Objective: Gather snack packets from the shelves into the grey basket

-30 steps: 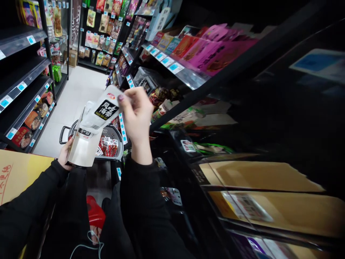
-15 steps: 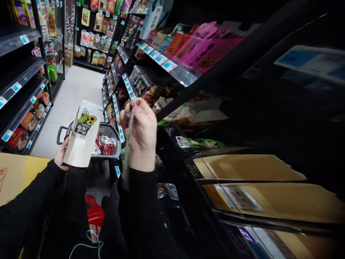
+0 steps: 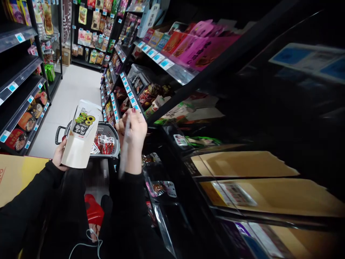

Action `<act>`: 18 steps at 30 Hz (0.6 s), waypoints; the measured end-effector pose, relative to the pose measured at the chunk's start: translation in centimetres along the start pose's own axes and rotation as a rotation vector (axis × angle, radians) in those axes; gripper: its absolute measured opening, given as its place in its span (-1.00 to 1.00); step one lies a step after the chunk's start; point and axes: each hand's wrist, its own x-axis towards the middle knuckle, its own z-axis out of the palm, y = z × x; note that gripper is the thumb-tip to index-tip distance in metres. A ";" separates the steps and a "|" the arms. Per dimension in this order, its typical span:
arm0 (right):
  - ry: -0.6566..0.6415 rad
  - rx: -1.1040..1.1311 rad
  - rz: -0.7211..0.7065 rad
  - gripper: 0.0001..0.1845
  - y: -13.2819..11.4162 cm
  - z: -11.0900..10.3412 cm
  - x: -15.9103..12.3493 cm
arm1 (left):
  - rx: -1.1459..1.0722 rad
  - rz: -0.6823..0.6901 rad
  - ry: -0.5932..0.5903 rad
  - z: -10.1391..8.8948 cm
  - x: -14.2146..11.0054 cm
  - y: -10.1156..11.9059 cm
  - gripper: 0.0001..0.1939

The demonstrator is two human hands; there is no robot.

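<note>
My left hand (image 3: 58, 157) grips the side of a white cardboard box (image 3: 77, 153) with a black, green and yellow printed label, tilted upright in front of me. My right hand (image 3: 136, 135) is raised to the right of it, fingers pinched on a thin, pale flat packet (image 3: 124, 153). That packet is seen nearly edge-on and smeared by motion, so its print cannot be read. Behind the white box stands a grey shopping basket (image 3: 116, 139) with a black handle, holding several red snack packets (image 3: 105, 144).
Stocked shelves (image 3: 152, 55) with blue price tags run close along my right. More shelving (image 3: 20, 90) lines the left side. A cardboard carton (image 3: 20, 176) sits at lower left, and a red object (image 3: 93, 208) is below me. Pale floor (image 3: 78, 79) stretches ahead.
My right hand has moved left and slightly down with the thin packet, away from the shelf. The white box in my left hand has barely shifted.
</note>
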 end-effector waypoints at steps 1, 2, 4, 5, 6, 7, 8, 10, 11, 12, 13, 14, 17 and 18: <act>0.087 -0.169 -0.051 -0.70 -0.2 0.1 -0.1 | -0.010 0.011 0.002 0.1 0.0 0.0 -0.34; 0.159 -0.315 -0.111 -0.68 -0.5 0.1 -0.2 | -0.021 0.017 0.006 0.2 -0.1 0.0 -0.36; 0.257 -0.569 -0.231 -0.64 -1.2 0.4 -0.6 | -0.039 0.012 0.008 0.4 -0.1 0.0 -0.36; 0.287 -0.693 -0.281 -0.63 -1.6 0.4 -0.7 | -0.042 0.009 0.002 0.4 -0.1 0.0 -0.35; 0.301 -0.786 -0.314 -0.62 -1.9 0.3 -0.7 | -0.041 0.005 -0.010 0.5 -0.1 0.0 -0.34; 0.303 -0.832 -0.326 -0.61 -2.2 0.1 -0.7 | -0.033 0.005 -0.025 0.5 -0.1 0.0 -0.32; 0.309 -0.857 -0.329 -0.62 -2.4 -0.4 -0.6 | -0.022 0.005 -0.035 0.6 -0.1 0.1 -0.30; 0.358 -0.887 -0.321 -0.63 -2.2 -2.3 -0.2 | 0.007 0.008 -0.021 0.8 -0.1 0.1 -0.26; 0.398 -0.895 -0.307 -0.64 -1.9 -3.6 -0.1 | 0.024 0.010 0.001 0.9 -0.2 0.1 -0.23; 0.433 -0.892 -0.278 -0.64 -1.3 -5.0 0.0 | 0.040 0.013 0.026 1.1 -0.3 0.2 -0.21; 0.459 -0.872 -0.227 -0.64 -0.5 -6.6 -0.1 | 0.055 0.019 0.047 1.3 -0.3 0.2 -0.19; 0.475 -0.836 -0.151 -0.64 0.6 -8.1 -0.3 | 0.068 0.025 0.060 1.5 -0.4 0.2 -0.19; 0.480 -0.792 0.185 -0.68 4.7 -11.4 -1.8 | 0.091 0.035 0.043 1.8 -0.4 0.3 -0.20; 0.469 -0.850 0.287 -0.72 6.3 -11.9 -2.4 | 0.093 0.030 0.023 1.8 -0.4 0.3 -0.20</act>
